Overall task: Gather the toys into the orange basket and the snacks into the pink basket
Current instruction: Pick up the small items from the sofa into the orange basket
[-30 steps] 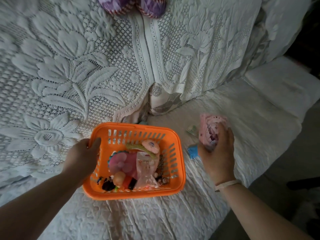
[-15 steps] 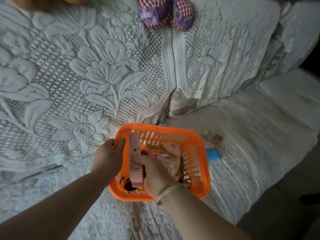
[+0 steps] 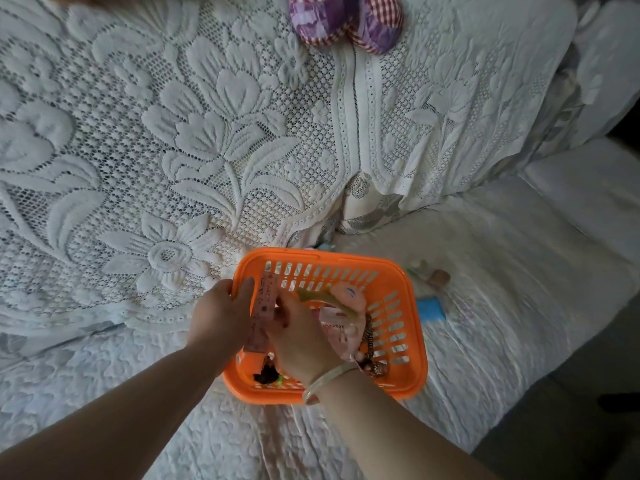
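The orange basket [image 3: 398,341] sits on the white sofa seat, with several toys inside. My left hand [image 3: 218,315] grips its left rim. My right hand [image 3: 301,337] reaches down into the basket and holds a flat pink toy [image 3: 264,317] standing on edge against the left wall. A pink plush toy with a green handle [image 3: 341,299] and a clear packet lie in the basket beside my right hand. The pink basket is out of view.
A small blue item [image 3: 430,309] and a few little pieces [image 3: 433,277] lie on the seat right of the basket. A lace cover [image 3: 194,140] drapes the sofa back. A purple and red checked cushion [image 3: 346,19] sits on top. The seat edge drops off at lower right.
My right hand picked the pink toy off the seat at the right and carried it left, down into the orange basket. The left hand kept hold of the rim.
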Available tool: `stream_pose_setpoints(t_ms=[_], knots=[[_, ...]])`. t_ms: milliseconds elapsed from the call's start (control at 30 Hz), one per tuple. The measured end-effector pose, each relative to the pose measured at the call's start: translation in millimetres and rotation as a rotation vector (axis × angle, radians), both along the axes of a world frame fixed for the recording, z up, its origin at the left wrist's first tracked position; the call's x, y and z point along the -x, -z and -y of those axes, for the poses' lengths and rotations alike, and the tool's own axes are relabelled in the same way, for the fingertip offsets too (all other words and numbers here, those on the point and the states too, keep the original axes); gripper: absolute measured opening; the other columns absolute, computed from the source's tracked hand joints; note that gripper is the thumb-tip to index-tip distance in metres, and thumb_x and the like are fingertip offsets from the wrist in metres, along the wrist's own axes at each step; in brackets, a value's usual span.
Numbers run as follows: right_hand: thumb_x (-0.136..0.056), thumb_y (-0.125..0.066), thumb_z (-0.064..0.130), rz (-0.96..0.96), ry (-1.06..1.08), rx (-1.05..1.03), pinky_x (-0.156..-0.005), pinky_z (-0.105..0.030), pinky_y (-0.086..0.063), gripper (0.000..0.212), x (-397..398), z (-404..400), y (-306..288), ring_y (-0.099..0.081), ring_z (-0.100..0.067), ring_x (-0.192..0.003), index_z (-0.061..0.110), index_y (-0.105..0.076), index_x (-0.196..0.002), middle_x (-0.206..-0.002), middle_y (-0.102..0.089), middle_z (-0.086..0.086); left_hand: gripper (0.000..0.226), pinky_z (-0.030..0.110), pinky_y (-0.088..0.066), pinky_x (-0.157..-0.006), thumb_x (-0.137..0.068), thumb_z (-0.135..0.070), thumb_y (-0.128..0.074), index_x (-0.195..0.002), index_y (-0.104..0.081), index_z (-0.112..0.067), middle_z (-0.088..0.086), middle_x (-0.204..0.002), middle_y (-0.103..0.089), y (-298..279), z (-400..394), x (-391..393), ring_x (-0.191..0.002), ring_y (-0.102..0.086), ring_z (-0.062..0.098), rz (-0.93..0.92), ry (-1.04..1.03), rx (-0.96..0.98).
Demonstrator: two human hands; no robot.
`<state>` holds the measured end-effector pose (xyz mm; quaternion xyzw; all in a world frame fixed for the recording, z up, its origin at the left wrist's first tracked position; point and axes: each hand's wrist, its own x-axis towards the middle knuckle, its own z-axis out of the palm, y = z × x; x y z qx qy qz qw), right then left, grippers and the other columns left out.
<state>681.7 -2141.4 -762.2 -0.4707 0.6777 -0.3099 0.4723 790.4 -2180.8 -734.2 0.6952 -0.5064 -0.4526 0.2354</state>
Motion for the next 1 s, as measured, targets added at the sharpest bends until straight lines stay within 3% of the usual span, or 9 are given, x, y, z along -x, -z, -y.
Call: stream_pose_setpoints(t_ms=[100, 167, 300, 367, 467, 567, 767, 900, 1000], knots=[[-0.098, -0.041, 0.013, 0.023, -0.041, 0.089, -0.072, -0.014, -0.049, 0.043, 22, -4, -21, -0.062, -0.004, -0.086, 0.035, -0.048, -0.134, -0.113, -0.065, 0.005, 0.04, 0.044, -0.057, -0.07, -0.101, -0.044, -0.046, -0.09, -0.064, -0.01, 0.011, -0.083, -0.07, 2, 2, 9, -0.076, -0.067, 0.029, -0.002, -0.001, -0.006], [-0.096, -0.043, 0.007, -0.192, 0.015, 0.231, -0.089, -0.001, -0.035, 0.044, 44, -5, -35, -0.056, -0.005, -0.112, 0.027, -0.052, -0.134, -0.129, -0.059, 0.005, 0.039, 0.044, -0.057, -0.07, -0.101, -0.045, -0.046, -0.087, -0.063, -0.013, 0.011, -0.083, -0.07, 2, 4, 18, -0.076, -0.067, 0.029, -0.01, 0.005, -0.017], [-0.089, -0.043, -0.008, -0.5, 0.301, 0.496, -0.111, -0.013, -0.018, 0.049, 116, -1, -42, -0.035, -0.017, -0.136, 0.011, -0.052, -0.133, -0.144, -0.043, -0.009, 0.039, 0.05, -0.058, -0.075, -0.101, -0.047, -0.046, -0.085, -0.062, -0.016, 0.012, -0.084, -0.072, 2, 11, 33, -0.078, -0.069, 0.032, 0.003, 0.019, -0.044], [-0.089, -0.042, -0.006, -0.636, 0.418, 0.425, -0.114, -0.023, -0.017, 0.051, 166, 3, -31, -0.027, -0.024, -0.14, 0.012, -0.048, -0.137, -0.151, -0.031, -0.012, 0.038, 0.053, -0.059, -0.077, -0.1, -0.048, -0.046, -0.082, -0.061, -0.018, 0.012, -0.084, -0.073, 4, 16, 39, -0.08, -0.07, 0.034, 0.009, 0.036, -0.051], [-0.091, -0.044, 0.011, -0.67, 0.49, 0.229, -0.114, -0.041, -0.024, 0.052, 229, -3, 2, -0.022, -0.03, -0.143, 0.016, -0.04, -0.143, -0.156, -0.017, -0.014, 0.04, 0.056, -0.057, -0.075, -0.1, -0.045, -0.047, -0.085, -0.063, -0.012, 0.02, -0.085, -0.073, 8, 24, 46, -0.081, -0.07, 0.042, 0.012, 0.051, -0.047], [-0.092, -0.045, 0.005, -0.812, 0.357, 0.004, -0.113, -0.047, -0.026, 0.061, 261, -22, 45, -0.017, -0.038, -0.143, 0.021, -0.027, -0.148, -0.157, -0.008, -0.018, 0.04, 0.06, -0.057, -0.074, -0.099, -0.043, -0.051, -0.085, -0.065, -0.009, 0.023, -0.083, -0.072, 14, 35, 49, -0.069, -0.067, 0.037, -0.009, 0.05, -0.039], [-0.092, -0.051, 0.045, -0.87, 0.1, -0.324, -0.109, -0.054, -0.028, 0.08, 265, -31, 91, -0.001, -0.036, -0.145, 0.036, 0.004, -0.148, -0.157, 0.02, -0.005, 0.033, 0.058, -0.059, -0.077, -0.098, -0.042, -0.055, -0.086, -0.067, -0.014, 0.012, -0.077, -0.073, 30, 48, 50, -0.073, -0.069, 0.037, 0.008, 0.029, -0.031], [-0.092, -0.044, 0.054, -0.869, 0.05, -0.433, -0.112, -0.052, -0.023, 0.069, 269, -20, 107, 0.005, -0.034, -0.145, 0.047, -0.001, -0.146, -0.157, 0.02, -0.003, 0.027, 0.046, -0.058, -0.074, -0.099, -0.038, -0.055, -0.083, -0.066, -0.019, 0.007, -0.077, -0.073, 38, 51, 52, -0.07, -0.068, 0.029, -0.014, 0.004, -0.038], [-0.096, -0.045, 0.036, -0.935, 0.014, -0.365, -0.113, -0.042, -0.024, 0.053, 273, -17, 117, -0.01, -0.037, -0.142, 0.036, -0.026, -0.145, -0.158, 0.002, -0.012, 0.028, 0.04, -0.055, -0.069, -0.099, -0.036, -0.055, -0.085, -0.067, -0.015, 0.007, -0.076, -0.072, 43, 52, 51, -0.067, -0.067, 0.028, -0.018, 0.002, -0.046]])
